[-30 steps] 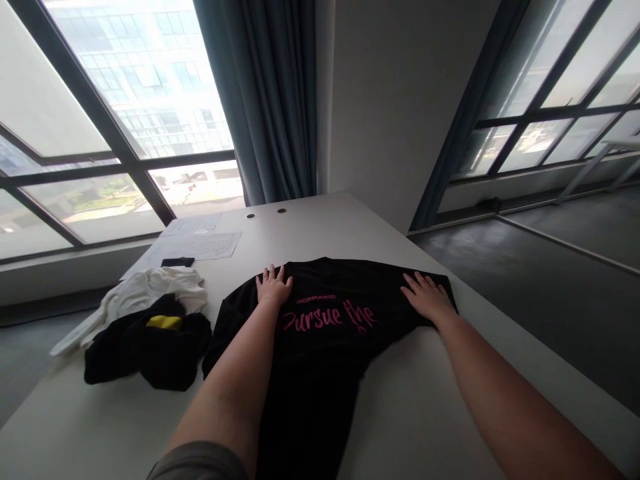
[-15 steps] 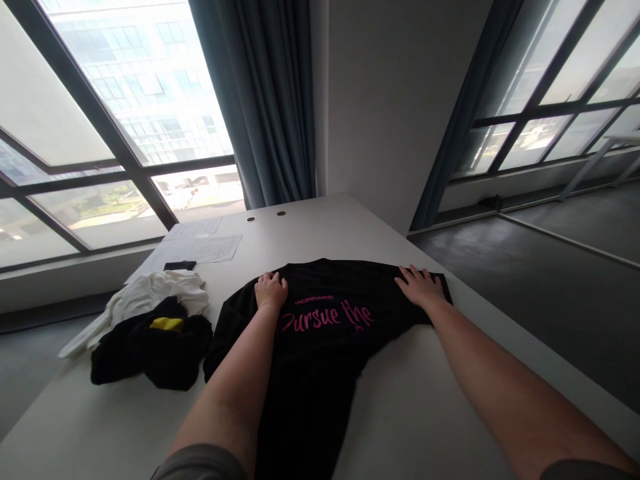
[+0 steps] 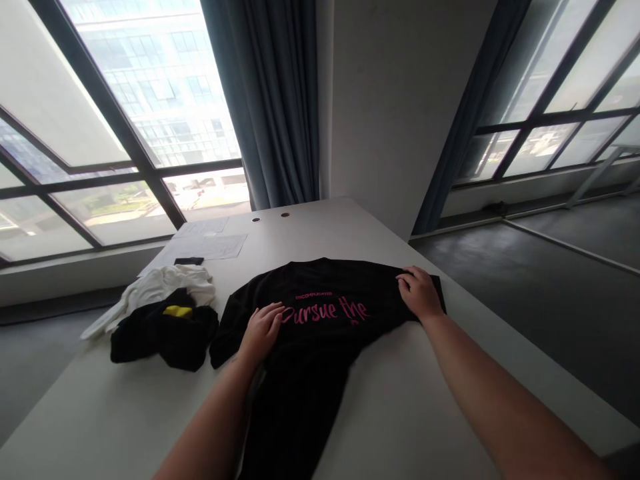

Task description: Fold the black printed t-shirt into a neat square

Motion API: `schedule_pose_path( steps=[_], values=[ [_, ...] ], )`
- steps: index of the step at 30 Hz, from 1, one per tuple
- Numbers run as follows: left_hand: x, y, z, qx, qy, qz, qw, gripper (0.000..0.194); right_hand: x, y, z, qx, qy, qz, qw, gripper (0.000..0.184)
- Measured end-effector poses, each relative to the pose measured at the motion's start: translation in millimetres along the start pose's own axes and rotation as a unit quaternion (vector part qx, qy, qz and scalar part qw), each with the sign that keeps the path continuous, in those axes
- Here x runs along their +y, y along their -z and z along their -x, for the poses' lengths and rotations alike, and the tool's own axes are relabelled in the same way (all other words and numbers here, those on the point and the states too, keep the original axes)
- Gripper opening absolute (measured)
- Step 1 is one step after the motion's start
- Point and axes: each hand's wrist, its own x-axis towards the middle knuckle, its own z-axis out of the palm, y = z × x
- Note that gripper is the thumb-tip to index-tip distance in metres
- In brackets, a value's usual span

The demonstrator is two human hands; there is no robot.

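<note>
A black T-shirt (image 3: 320, 350) with pink lettering lies spread on the white table (image 3: 400, 400), its lower part running off the bottom of the view. Over its left part, beside the lettering, is my left hand (image 3: 261, 330), fingers stretched out and holding nothing; whether it touches the cloth I cannot tell. My right hand (image 3: 420, 292) is at the right sleeve, with its fingers bent a little and the thumb apart from them. No cloth shows pinched in it.
Left of the shirt lies a heap of clothes: a white garment (image 3: 170, 283) and a black one (image 3: 155, 337) with a yellow patch. Behind them are a small dark flat item (image 3: 189, 261) and paper sheets (image 3: 215, 247). A pillar (image 3: 380, 120) stands beyond the table.
My left hand has drawn back toward me and a little left, away from the collar area. My right hand has stayed on the sleeve, its spread fingers now more bent.
</note>
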Motion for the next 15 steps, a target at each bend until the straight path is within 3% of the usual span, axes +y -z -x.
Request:
schedule_pose_path(
  steps=[3,6,10,13,15],
  values=[
    [-2,15.8,61,-0.01,-0.044,0.038,0.998,0.038,-26,17,13,0.004,0.038,-0.042,0.998,0.039],
    [1,24.8,95,-0.014,-0.052,0.035,0.998,0.039,-61,25,29,-0.037,0.087,-0.097,0.991,0.037],
    [15,34.8,109,-0.031,-0.092,0.014,0.995,0.052,-120,31,64,-0.134,0.183,-0.199,0.953,0.035],
    [31,43.2,113,-0.076,-0.117,0.029,0.99,0.055,-161,37,97,-0.222,0.244,-0.24,0.913,0.045],
    [41,47.6,119,-0.108,-0.122,0.058,0.985,0.057,-180,43,114,-0.247,0.256,-0.243,0.902,0.051]
  ],
)
